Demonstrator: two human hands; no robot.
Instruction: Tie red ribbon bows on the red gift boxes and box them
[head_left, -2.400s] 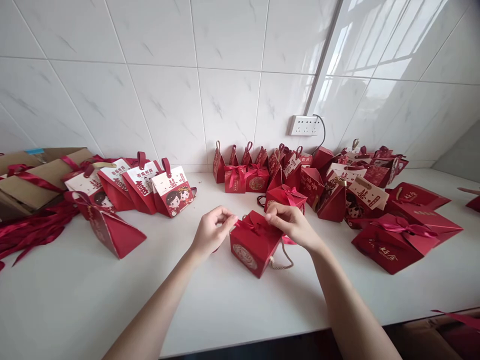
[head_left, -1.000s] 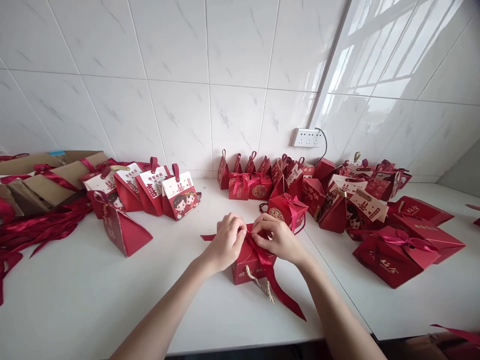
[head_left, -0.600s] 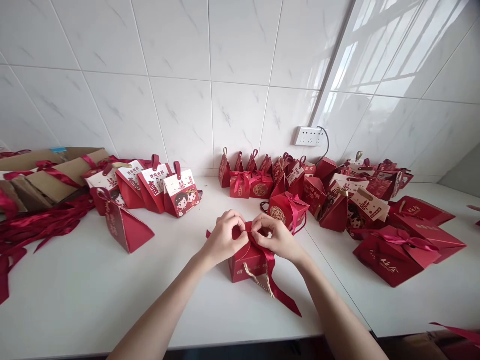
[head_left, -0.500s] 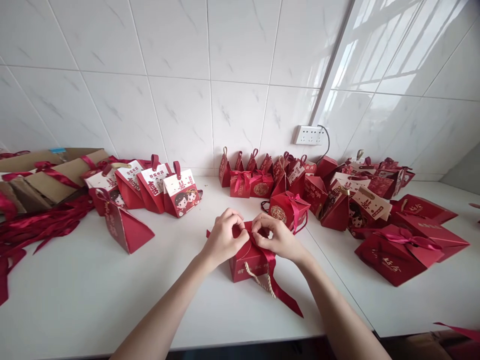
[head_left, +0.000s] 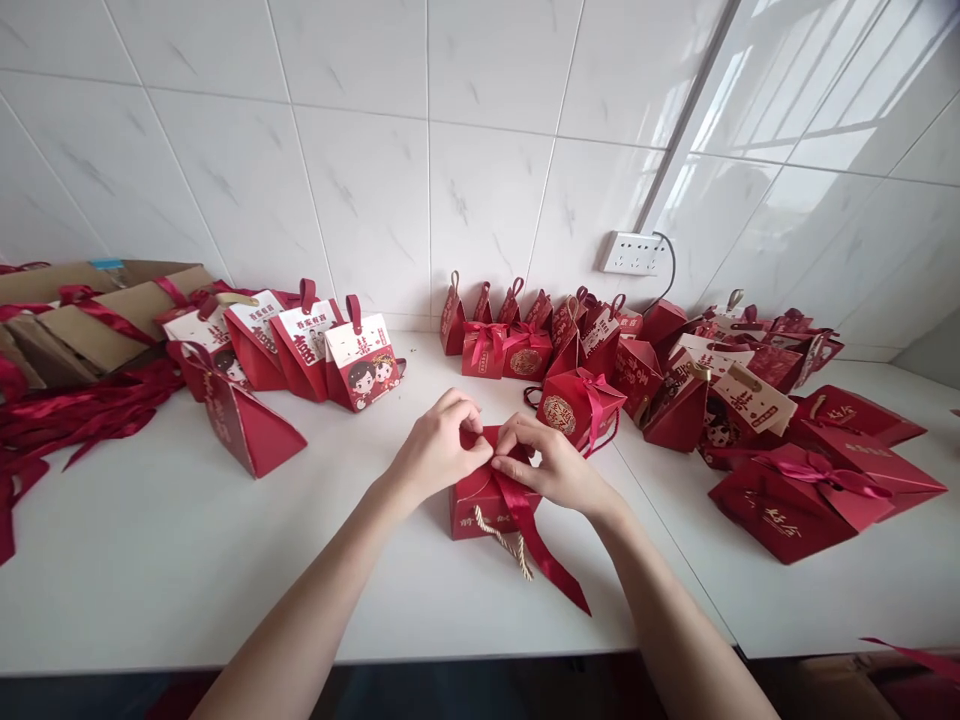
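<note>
head view: right hand (head_left: 559, 465) clamps ribbon (head_left: 541, 550) atop box (head_left: 471, 498), left hand's grip (head_left: 439, 447) too hidden to tell.

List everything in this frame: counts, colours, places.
tabletop: one, white, foreground
tiled wall: one, white, behind
gift box: one, red, centre
ribbon: one, dark red, over gift box
rope handle: one, cream, gift box's front
white-topped boxes: four, red and white, back left
other boxes: many, mostly red, left, back, right
loose ribbons: uncountable, dark red, left, lower right
cardboard: count unclear, brown, far left
socket strip: one, white, tiled wall
cable: one, black, at socket strip
forearms: two, foreground
left hand: one, at ribbon
right hand: one, at ribbon
</note>
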